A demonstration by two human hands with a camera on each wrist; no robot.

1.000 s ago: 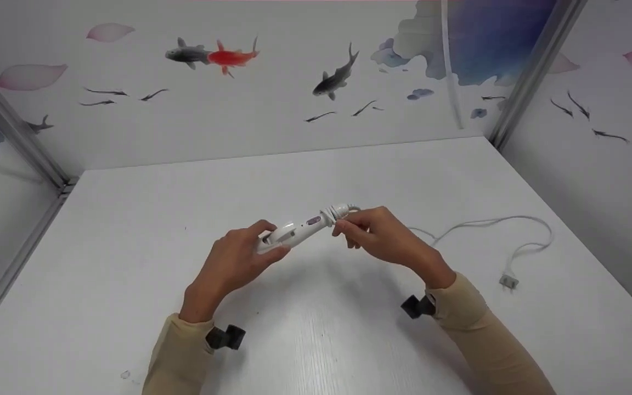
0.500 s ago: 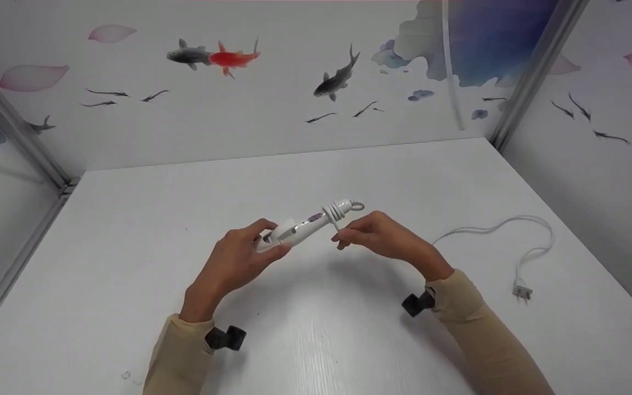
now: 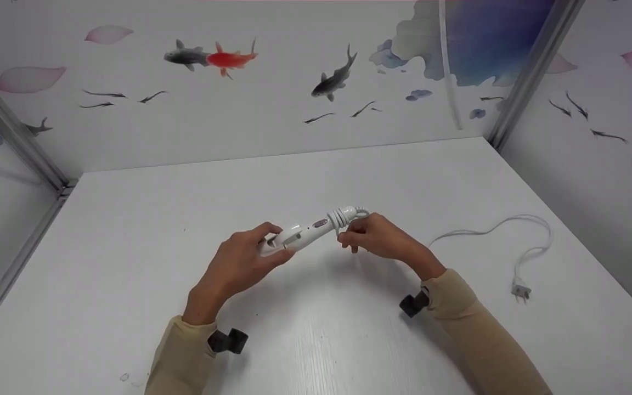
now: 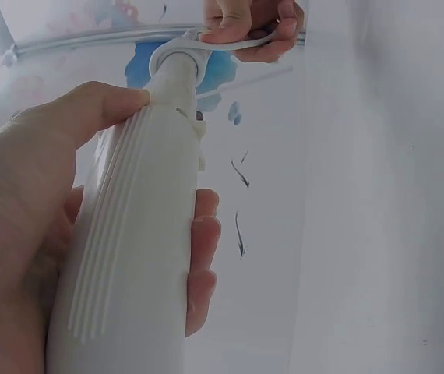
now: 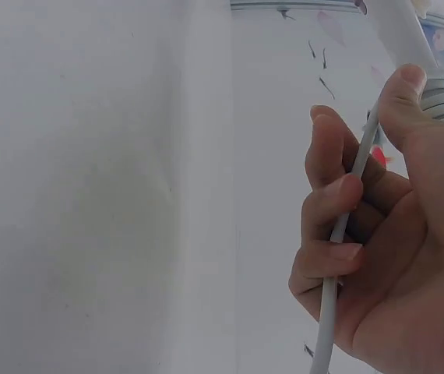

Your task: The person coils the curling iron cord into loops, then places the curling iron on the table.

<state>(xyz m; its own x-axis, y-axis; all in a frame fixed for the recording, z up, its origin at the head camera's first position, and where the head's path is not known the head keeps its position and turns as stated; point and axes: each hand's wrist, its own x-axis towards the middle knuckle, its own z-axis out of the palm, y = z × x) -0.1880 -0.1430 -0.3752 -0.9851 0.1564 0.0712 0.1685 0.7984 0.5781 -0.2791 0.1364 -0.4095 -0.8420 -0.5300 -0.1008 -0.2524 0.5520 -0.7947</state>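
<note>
My left hand (image 3: 236, 262) grips a white hair iron (image 3: 311, 233) by its wide ribbed end, thumb along one side and fingers beneath in the left wrist view. A purple oval switch (image 3: 320, 223) shows on its slim handle. Several turns of white cord (image 3: 338, 220) are coiled around the handle's far end. Close beside these turns, my right hand (image 3: 381, 236) holds the cord. In the right wrist view the cord (image 5: 327, 308) runs between thumb and curled fingers. The iron is held above the table, tilted up to the right.
The cord's loose length (image 3: 480, 230) curves over the white table (image 3: 146, 208) at the right, ending in a two-pin plug (image 3: 520, 289). Panels printed with fish (image 3: 333, 79) stand behind and on both sides.
My right hand has moved down and then back up beside the handle with the cord, and the iron's far end has tilted up, then lowered. The plug has slid slightly right and nearer.
</note>
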